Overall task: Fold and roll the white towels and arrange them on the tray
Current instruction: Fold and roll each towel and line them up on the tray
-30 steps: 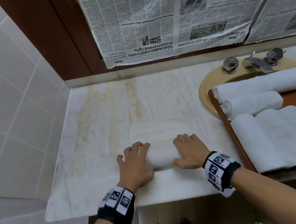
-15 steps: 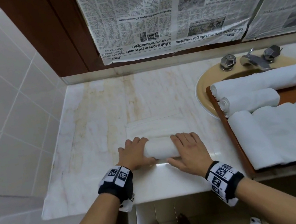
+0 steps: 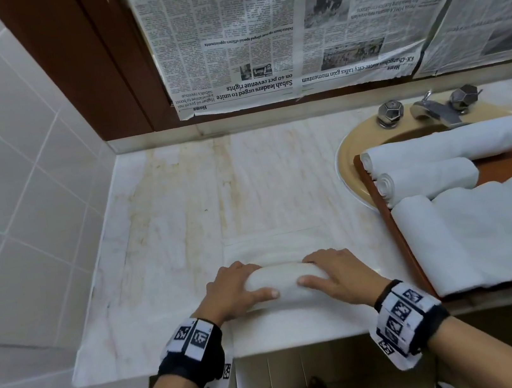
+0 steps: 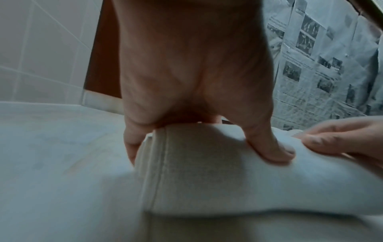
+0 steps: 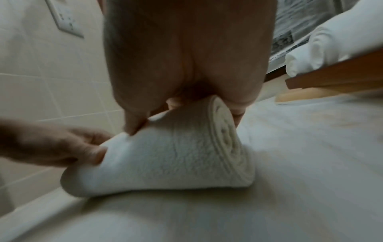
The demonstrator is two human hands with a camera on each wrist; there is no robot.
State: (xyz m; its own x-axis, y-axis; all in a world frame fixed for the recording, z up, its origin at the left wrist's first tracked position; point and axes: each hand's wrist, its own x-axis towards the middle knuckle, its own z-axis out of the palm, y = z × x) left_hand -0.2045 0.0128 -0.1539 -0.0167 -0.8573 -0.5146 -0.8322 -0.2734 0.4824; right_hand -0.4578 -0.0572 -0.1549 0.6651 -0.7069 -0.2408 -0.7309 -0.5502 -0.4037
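From the head view, both hands are down on the pale marble desk point(image 3: 171, 239), working a half-rolled white terry towel point(image 3: 282, 281). The left hand point(image 3: 232, 292) caps the roll's left end and the right hand point(image 3: 336, 276) its right end. Each grip is curled over the top of the roll, fingers on the far side and thumbs pressed on the near face, so the rolled part sits between the two hands and under the palms. The flat unrolled tail of the towel lies on the desk just beyond the fingers. Off to the right, a brown wooden tray point(image 3: 383, 208) rests over the beige sink basin point(image 3: 347, 160). On it lie a long rolled white towel point(image 3: 446, 145), a shorter rolled white towel point(image 3: 428, 179) just beside it, and a wide folded white towel point(image 3: 493, 231) nearest the desk edge. Newspaper sheets point(image 3: 256, 27) hang on the wall behind.

Over to the left wrist view: the left hand point(image 4: 192, 73) arches over the towel point(image 4: 207, 172), thumb pressed into the cloth, other fingers hooked behind the roll. The right hand's fingers point(image 4: 339, 139) touch the towel at the right edge.

Right wrist view now: the right hand point(image 5: 186, 57) holds the roll point(image 5: 176, 160) from above, close to its spiral end, which faces right. The left hand point(image 5: 51, 145) pinches the other end, and the tray's edge point(image 5: 331, 81) shows at upper right.
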